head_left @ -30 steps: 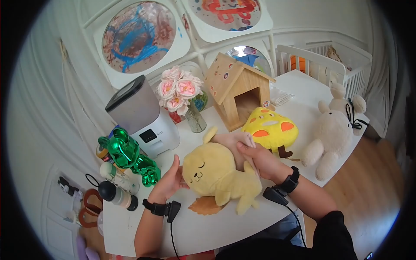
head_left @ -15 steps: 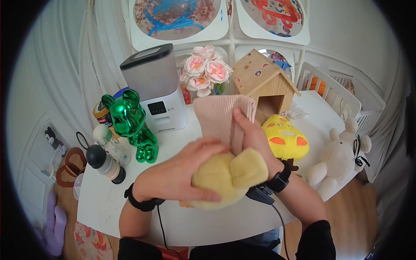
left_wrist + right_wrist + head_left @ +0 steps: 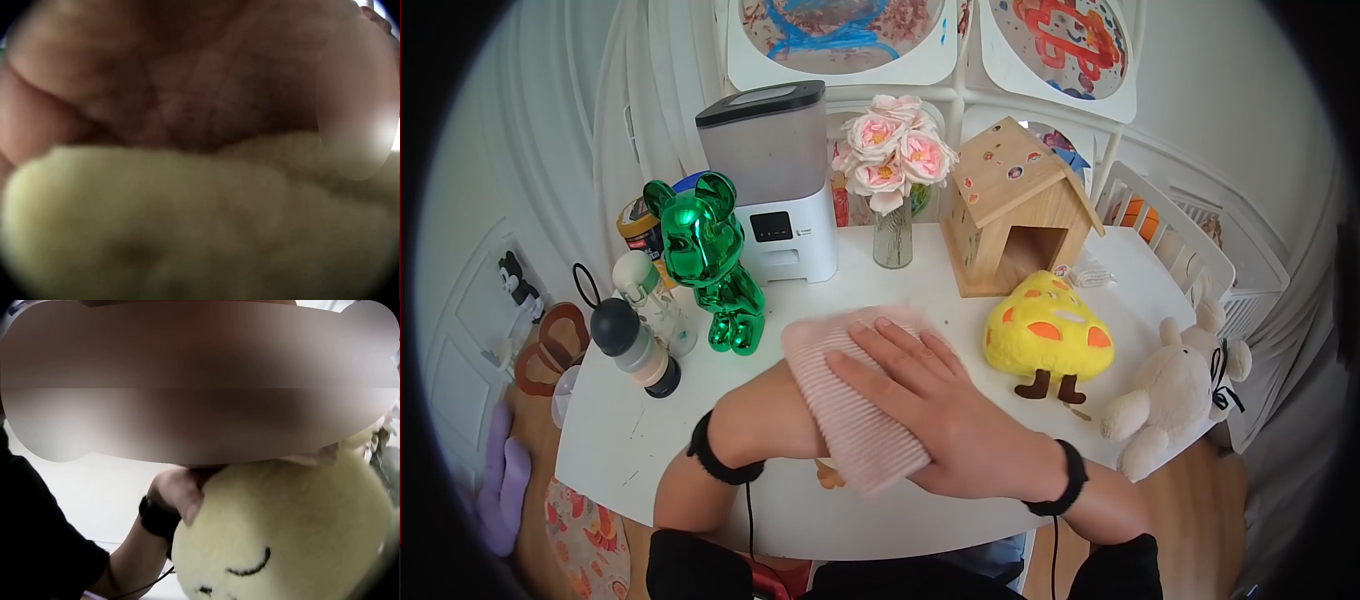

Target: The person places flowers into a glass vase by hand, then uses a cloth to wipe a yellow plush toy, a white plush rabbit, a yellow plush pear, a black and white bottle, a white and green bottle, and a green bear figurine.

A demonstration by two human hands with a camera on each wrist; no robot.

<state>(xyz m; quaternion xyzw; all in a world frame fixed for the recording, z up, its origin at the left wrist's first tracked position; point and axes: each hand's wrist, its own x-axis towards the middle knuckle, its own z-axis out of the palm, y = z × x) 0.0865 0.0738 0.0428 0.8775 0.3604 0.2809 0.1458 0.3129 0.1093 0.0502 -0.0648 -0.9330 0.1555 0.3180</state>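
Observation:
A pink ribbed cloth (image 3: 850, 400) lies over my left hand (image 3: 785, 415) and what it holds, in front of me above the white table (image 3: 880, 525). My right hand (image 3: 960, 420) rests on the cloth with its fingers stretched out. Under it, the right wrist view shows a pale yellow plush toy (image 3: 294, 506) with a stitched closed eye. My left hand grips the toy's round head, the thumb (image 3: 192, 509) pressed to its side. The toy's fur fills the lower left wrist view below my palm (image 3: 181, 106). In the head view only a small orange-brown bit of it shows.
On the left stand a shiny green bear figure (image 3: 710, 250), bottles (image 3: 635, 345) and a white-and-grey dispenser (image 3: 785, 235). Behind are a flower vase (image 3: 892, 240) and a wooden house (image 3: 1010, 220). A yellow plush (image 3: 1048, 330) and a beige plush (image 3: 1165, 390) are at right.
The yellow toy has gone from lying sideways to being held in my left hand under the cloth. My right hand has gone from gripping the folded cloth to lying flat on it.

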